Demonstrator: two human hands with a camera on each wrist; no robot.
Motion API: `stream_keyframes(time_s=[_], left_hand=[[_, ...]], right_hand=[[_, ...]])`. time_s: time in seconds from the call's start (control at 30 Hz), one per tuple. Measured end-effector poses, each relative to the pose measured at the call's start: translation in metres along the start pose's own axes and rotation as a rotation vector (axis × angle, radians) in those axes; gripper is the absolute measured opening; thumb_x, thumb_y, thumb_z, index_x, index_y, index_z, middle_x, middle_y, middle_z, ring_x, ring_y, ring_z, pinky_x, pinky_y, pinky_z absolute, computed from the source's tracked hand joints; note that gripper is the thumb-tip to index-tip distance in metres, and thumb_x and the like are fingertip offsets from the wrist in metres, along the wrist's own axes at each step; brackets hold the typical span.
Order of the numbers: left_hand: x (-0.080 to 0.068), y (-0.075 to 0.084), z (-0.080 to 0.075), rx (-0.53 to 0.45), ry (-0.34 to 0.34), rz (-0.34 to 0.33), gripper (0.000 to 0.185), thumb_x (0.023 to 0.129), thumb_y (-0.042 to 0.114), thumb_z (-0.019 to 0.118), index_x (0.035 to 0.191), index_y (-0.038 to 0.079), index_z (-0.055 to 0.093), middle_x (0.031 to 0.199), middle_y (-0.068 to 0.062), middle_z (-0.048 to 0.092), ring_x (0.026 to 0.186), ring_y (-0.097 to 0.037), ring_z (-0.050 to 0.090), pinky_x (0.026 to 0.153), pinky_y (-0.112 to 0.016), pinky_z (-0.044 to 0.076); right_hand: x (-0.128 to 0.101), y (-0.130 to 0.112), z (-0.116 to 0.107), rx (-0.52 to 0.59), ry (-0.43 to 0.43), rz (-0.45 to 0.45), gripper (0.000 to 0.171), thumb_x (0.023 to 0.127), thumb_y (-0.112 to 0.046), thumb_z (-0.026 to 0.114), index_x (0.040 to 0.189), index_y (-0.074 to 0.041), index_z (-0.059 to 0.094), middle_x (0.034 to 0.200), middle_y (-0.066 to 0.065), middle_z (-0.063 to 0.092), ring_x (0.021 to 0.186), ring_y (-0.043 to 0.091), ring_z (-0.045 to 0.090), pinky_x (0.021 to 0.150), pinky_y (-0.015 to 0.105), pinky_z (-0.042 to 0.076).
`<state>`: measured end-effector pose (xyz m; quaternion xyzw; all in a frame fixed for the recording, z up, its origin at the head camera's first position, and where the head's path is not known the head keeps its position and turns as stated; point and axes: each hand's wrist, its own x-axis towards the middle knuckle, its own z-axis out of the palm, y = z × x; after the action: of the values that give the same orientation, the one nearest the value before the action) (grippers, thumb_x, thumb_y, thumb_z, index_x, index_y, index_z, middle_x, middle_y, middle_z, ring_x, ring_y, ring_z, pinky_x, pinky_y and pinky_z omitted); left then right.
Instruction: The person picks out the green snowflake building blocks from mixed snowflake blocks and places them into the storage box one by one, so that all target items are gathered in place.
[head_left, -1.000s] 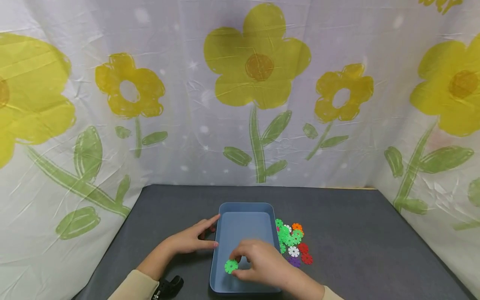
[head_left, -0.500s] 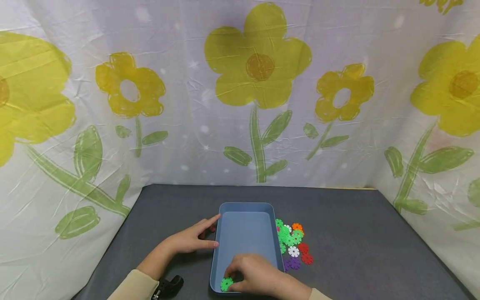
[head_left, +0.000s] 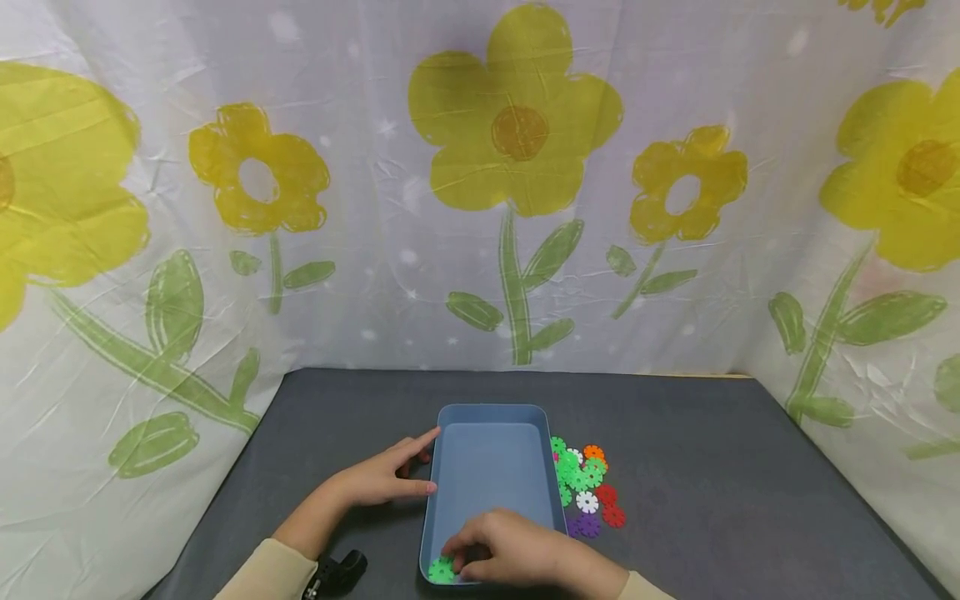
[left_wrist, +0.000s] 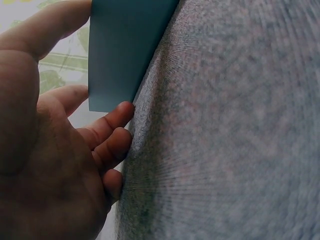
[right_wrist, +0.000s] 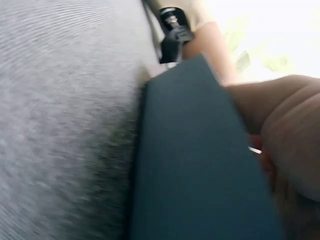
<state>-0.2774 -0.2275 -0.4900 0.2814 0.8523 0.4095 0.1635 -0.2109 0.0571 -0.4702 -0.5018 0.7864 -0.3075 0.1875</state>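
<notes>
A blue rectangular tray (head_left: 487,414) stands on a dark grey table (head_left: 712,467). My right hand (head_left: 457,565) reaches into the tray's near left corner and pinches a green snowflake disc (head_left: 441,570) low against the tray floor. My left hand (head_left: 420,467) rests on the table with straight fingers touching the tray's left wall (left_wrist: 125,50). The right wrist view shows only the tray's outer wall (right_wrist: 195,165) and part of my hand. A pile of coloured snowflake discs (head_left: 585,487) lies just right of the tray.
A flower-printed cloth (head_left: 517,167) hangs behind and beside the table. A small black clip-like object (head_left: 336,571) sits by my left sleeve near the table's front edge. Bare tabletop stretches right of the disc pile.
My right hand carried the green disc from the tray's middle down and left into the near left corner. The left hand stayed put.
</notes>
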Motion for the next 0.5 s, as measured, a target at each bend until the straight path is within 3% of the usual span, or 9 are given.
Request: stream_keyframes(time_s=[0.1,0.17,0.37,0.5], left_hand=[[0.0,0.001,0.001,0.001,0.002,-0.001,0.088,0.1,0.035,0.07,0.166,0.011,0.017,0.133,-0.011,0.047,0.087,-0.022,0.043,0.072,-0.035,0.037],[0.0,0.001,0.0,0.002,0.007,-0.008,0.088,0.099,0.035,0.07,0.166,0.012,0.017,0.133,-0.011,0.047,0.088,-0.022,0.044,0.072,-0.036,0.038],[0.0,0.001,0.0,-0.002,0.0,-0.006,0.088,0.1,0.036,0.069,0.166,0.012,0.016,0.132,-0.011,0.047,0.086,-0.022,0.043,0.073,-0.035,0.037],[0.0,0.0,-0.001,0.017,-0.027,-0.009,0.088,0.103,0.039,0.065,0.166,0.011,0.011,0.133,-0.011,0.045,0.09,-0.021,0.044,0.077,-0.035,0.038]], right_hand=[[-0.006,-0.002,-0.012,0.072,-0.06,0.03,0.03,0.101,-0.012,0.067,0.13,-0.006,0.071,0.109,-0.011,0.071,0.08,-0.007,0.057,0.073,0.017,0.051],[-0.011,-0.003,-0.025,0.067,-0.054,0.069,0.03,0.101,-0.015,0.068,0.13,-0.007,0.07,0.109,-0.012,0.07,0.082,-0.005,0.058,0.075,0.019,0.051],[-0.035,0.005,-0.066,0.002,0.126,0.248,0.02,0.097,-0.016,0.073,0.115,-0.009,0.076,0.086,-0.013,0.066,0.069,0.004,0.057,0.067,0.024,0.049],[-0.053,0.016,-0.087,0.045,0.11,0.373,0.018,0.097,-0.018,0.072,0.112,-0.009,0.076,0.081,-0.006,0.064,0.066,0.008,0.053,0.064,0.029,0.046]])
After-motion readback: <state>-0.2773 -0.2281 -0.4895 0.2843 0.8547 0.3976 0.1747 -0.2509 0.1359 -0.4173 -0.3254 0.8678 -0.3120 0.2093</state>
